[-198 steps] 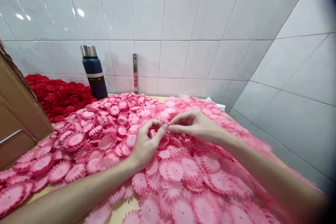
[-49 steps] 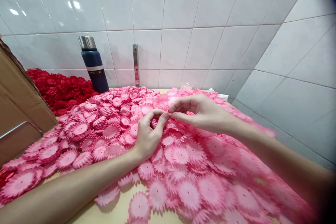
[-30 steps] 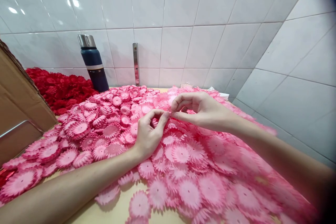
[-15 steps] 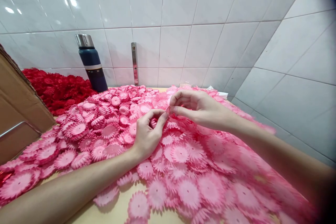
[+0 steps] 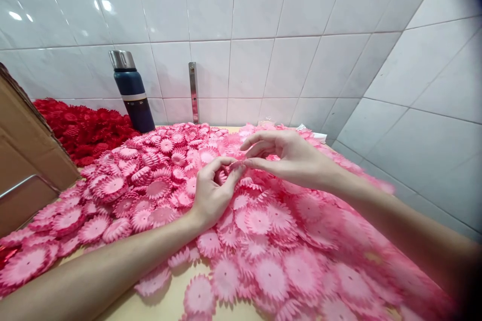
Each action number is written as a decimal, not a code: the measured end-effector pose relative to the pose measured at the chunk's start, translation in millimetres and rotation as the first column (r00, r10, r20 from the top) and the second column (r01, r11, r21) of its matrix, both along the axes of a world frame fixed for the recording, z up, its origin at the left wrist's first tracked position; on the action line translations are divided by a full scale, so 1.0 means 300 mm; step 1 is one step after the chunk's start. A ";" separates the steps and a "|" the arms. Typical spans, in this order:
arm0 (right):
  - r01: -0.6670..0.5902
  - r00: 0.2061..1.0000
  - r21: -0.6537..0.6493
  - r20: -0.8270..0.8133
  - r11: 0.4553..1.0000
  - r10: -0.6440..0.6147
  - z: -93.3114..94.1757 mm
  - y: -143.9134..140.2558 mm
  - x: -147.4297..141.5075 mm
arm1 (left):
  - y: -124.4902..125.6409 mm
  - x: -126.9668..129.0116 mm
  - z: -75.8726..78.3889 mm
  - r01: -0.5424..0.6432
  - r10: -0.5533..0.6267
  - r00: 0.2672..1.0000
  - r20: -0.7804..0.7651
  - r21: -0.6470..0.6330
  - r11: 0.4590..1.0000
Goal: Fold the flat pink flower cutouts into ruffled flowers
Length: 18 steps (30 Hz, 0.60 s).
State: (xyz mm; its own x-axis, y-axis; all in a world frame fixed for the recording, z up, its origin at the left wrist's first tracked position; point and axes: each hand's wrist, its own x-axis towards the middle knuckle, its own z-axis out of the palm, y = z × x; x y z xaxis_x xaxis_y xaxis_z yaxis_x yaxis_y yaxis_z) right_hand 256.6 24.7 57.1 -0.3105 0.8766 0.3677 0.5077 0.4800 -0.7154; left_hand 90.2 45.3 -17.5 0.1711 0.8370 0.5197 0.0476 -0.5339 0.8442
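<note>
Pinched between the thumb and forefinger of my left hand (image 5: 215, 185) is a small pink petal piece (image 5: 236, 164), mostly hidden by the fingertips. My right hand (image 5: 291, 158) hovers just beside it. Its thumb tip reaches the left fingertips, while its forefinger is raised apart from the thumb. Both hands are above a broad heap of pink petal discs (image 5: 271, 276), flat and round with notched edges, many with a small centre hole. Some of the discs at the left are curled up at the rim.
A dark blue bottle (image 5: 133, 98) with a metal cap stands behind the heap. Red petal pieces (image 5: 90, 128) are piled at the back left, beside a cardboard box (image 5: 30, 160). A metal strip (image 5: 193, 93) is fixed to the tiled wall (image 5: 252, 65). Yellow tabletop (image 5: 165, 311) shows in front.
My right forefinger has lifted away from its thumb, and the right thumb has shifted slightly down beside the left fingertips. The pink piece shows less between the hands. My left hand stays in place.
</note>
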 end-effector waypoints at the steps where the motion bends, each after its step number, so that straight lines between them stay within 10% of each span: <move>1: -0.004 1.000 -0.001 -0.004 1.000 0.004 0.002 -0.001 -0.001 | 0.000 0.000 0.000 -0.004 0.004 1.000 -0.009 -0.003 1.000; 18: -0.099 0.994 0.008 0.055 0.995 0.098 0.003 -0.012 -0.016 | -0.004 -0.008 0.006 0.022 -0.021 1.000 0.017 -0.029 0.999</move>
